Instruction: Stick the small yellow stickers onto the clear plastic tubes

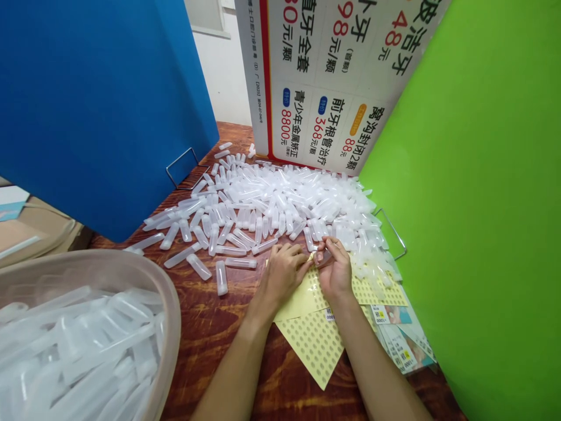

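My right hand (336, 270) is closed, palm turned up, with its fingers curled around a small translucent plastic tube (323, 257), mostly hidden by them. My left hand (284, 273) lies palm down just beside it, fingers bent and thumb and fingertips drawn together near the tube. What those fingertips pinch, if anything, is too small to make out. Beneath both hands are yellow sticker sheets (312, 342) with rows of small round dots. A large heap of capped translucent tubes (280, 196) spreads over the wooden table (210, 327) beyond my hands.
A pale tub (173, 316) full of similar tubes stands at the left front. A blue panel (109, 117), a printed price board (307, 88) and a green panel (473, 204) wall in the heap. Printed cards (401, 345) lie at the right, with wire stands (397, 234) at the panels.
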A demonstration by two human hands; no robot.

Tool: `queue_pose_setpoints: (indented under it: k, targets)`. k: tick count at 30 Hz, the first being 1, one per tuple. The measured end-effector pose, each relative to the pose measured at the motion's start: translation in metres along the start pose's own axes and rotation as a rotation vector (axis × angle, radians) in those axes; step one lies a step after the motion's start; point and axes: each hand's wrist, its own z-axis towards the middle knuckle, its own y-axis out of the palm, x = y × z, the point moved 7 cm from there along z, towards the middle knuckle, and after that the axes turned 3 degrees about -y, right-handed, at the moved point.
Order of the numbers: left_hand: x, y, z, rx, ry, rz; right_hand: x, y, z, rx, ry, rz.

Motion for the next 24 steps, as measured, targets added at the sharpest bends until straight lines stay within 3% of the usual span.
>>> queue_pose_setpoints:
  k: [16,24]
  targets:
    - [0.0014,0.0017,-0.001,-0.015,0.015,0.003,-0.0009,0.0,-0.0005,-0.004,0.004,-0.005]
    - [-0.0028,-0.0054,-0.0005,0.073,-0.044,-0.068,-0.0023,-0.0001,-0.0003,-0.008,-0.022,-0.014]
